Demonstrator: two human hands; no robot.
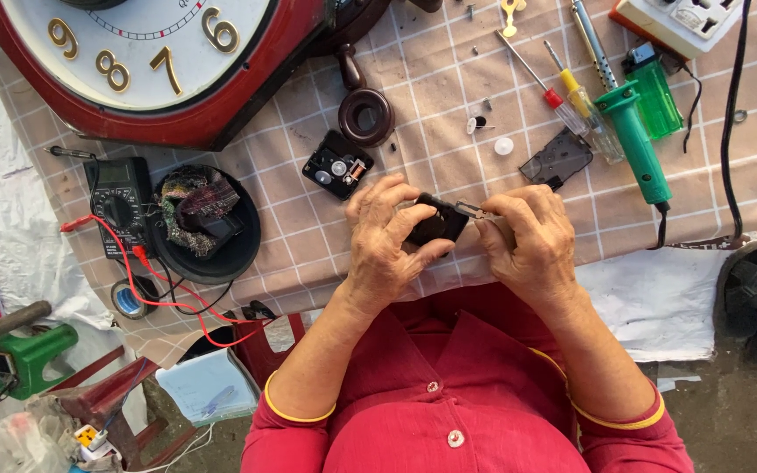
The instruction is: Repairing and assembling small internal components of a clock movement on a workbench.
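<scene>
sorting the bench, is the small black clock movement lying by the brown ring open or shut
Open: the black clock movement lies with its cover off, white gears and a copper coil showing inside.

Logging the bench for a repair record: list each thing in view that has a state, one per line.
left hand: gripping the small black part
right hand: pinching metal tweezers against that part
clock movement: opened, gears showing
red wall clock: lying face up
multimeter: leads plugged in
soldering iron: lying unused
</scene>
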